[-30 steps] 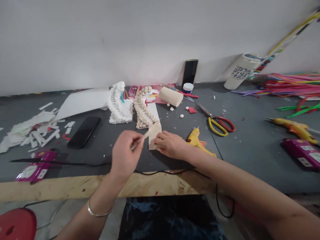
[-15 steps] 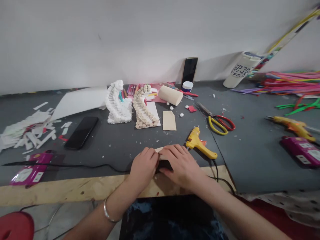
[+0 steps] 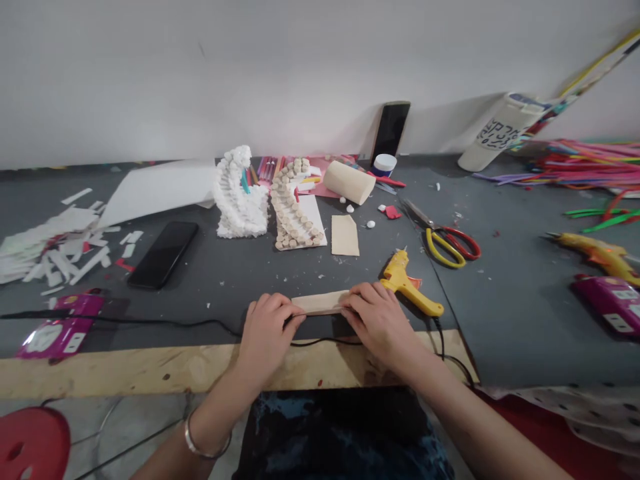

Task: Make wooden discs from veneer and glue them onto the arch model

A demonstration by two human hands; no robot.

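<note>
A narrow beige strip, perhaps paper or card (image 3: 320, 304), lies crosswise between my hands near the table's front. My left hand (image 3: 269, 328) pinches its left end, thumb and fingers together. At the right end, my right hand (image 3: 376, 320) grips it the same way, fingertips on the edge. Just beyond my right hand rests a yellow glue gun (image 3: 411, 287). A black cable (image 3: 200, 324) runs on the table below the strip. Farther back lie a flat beige piece (image 3: 345, 236), a beige roll (image 3: 349, 182), and two stair-like models, one white (image 3: 242, 200) and one beige-studded (image 3: 293, 213).
Scissors (image 3: 450, 245) with red and yellow handles lie right of the glue gun. A phone (image 3: 164, 255) and paper scraps (image 3: 60, 247) are on the left. Purple power strips (image 3: 63, 325) sit at both sides. A second glue gun (image 3: 595, 252) and pipe cleaners (image 3: 590, 163) are at right.
My hands have moved apart, left hand to the left and right hand to the right. More of the beige strip now shows between them. The whole view has shifted slightly.
</note>
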